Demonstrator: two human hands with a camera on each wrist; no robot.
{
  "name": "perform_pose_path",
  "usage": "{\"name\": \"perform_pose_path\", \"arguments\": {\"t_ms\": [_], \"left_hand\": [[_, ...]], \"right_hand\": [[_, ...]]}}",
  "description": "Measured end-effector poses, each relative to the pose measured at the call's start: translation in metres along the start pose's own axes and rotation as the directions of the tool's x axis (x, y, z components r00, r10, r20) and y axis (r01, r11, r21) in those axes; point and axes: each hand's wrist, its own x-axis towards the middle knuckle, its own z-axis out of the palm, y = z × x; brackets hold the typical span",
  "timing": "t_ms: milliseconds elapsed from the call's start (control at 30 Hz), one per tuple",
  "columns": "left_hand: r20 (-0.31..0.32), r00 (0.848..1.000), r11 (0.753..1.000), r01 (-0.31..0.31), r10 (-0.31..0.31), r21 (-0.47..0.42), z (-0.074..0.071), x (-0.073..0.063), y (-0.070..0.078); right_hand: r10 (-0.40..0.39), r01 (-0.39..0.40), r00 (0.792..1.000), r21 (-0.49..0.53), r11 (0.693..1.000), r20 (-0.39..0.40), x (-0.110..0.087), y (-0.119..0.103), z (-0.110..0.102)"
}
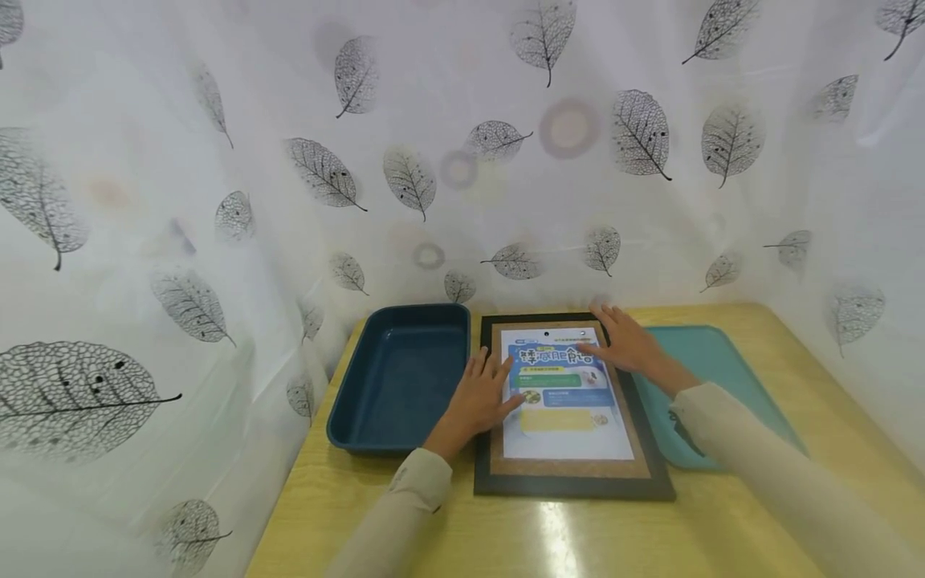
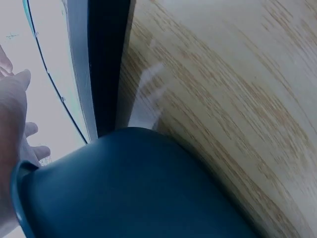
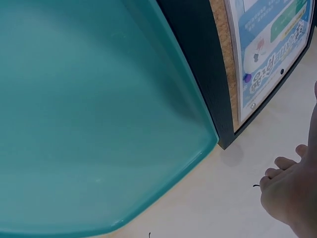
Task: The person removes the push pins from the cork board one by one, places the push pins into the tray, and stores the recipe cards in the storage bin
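Note:
A cork board [image 1: 571, 467] in a black frame lies on the table, bearing a printed sheet [image 1: 567, 440] in blue, green and yellow. Small round pins show near the sheet's top edge. Over the board's left side is my left hand [image 1: 478, 395], its fingers spread and pointing toward the sheet. My right hand [image 1: 627, 343] is at the upper right corner of the frame, fingers extended, thumb toward the sheet's printed title. Neither hand grips anything. In the right wrist view, the right hand [image 3: 292, 193] appears at the edge, beside the board's corner.
A deep dark blue tray [image 1: 405, 377] stands left of the board, close under my left wrist. On the right lies a flat teal tray [image 1: 711, 361], its edge against the black frame, partly covered by my right sleeve. Behind the wooden table [image 1: 405, 530] hangs a leaf-patterned curtain [image 1: 506, 201].

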Motion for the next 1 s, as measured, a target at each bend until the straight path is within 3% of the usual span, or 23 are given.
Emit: {"name": "perform_pose_path", "arguments": {"t_ms": [367,633,1000], "left_hand": [[0.041,0.998,0.999,0.044,-0.045,0.029,0.003,0.008,0.017],[0.059,0.996,0.997,0.073,-0.072,-0.02,0.004,0.008,0.029],[0.067,0.991,0.984,0.126,-0.118,-0.125,0.017,0.01,0.031]], "right_hand": [[-0.045,0.045,0.999,-0.013,0.999,-0.014,0.007,0.003,0.014],[-0.038,0.038,0.999,0.013,0.999,0.008,0.016,0.006,0.026],[-0.05,0.05,0.999,0.033,0.998,0.007,0.018,0.007,0.034]]}}
